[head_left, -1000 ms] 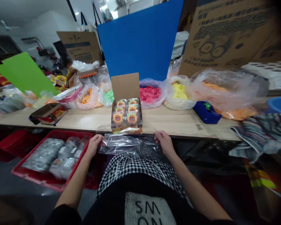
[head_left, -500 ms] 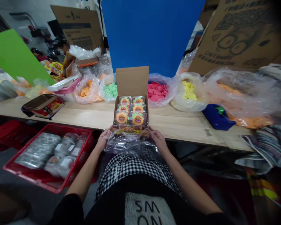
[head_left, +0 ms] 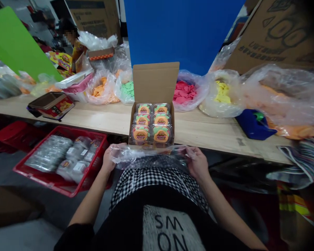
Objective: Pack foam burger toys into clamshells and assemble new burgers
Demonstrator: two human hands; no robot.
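Observation:
A clear plastic bag [head_left: 149,153] is stretched between my two hands, just in front of the table edge. My left hand [head_left: 112,156] grips its left end, and my right hand [head_left: 197,161] pinches its right end. Right behind the bag stands an open cardboard box [head_left: 156,82], its lid raised upright. Inside the box sit several clear plastic containers [head_left: 161,134] in two columns, each showing a burger-shaped orange, green and pink piece with a printed label. The box's front side is partly covered by the bag.
Plastic bags of orange, green, pink [head_left: 184,92] and yellow pieces [head_left: 222,92] line the table's back. A blue tape dispenser [head_left: 255,125] stands right, a printed tub [head_left: 51,104] left. Below left is a red crate [head_left: 75,190] of clear containers. A blue panel [head_left: 183,35] rises behind. Another person sits far left.
My hands have moved apart and drawn the plastic bag taut, away from the box front. The view has tilted down and shifted slightly left.

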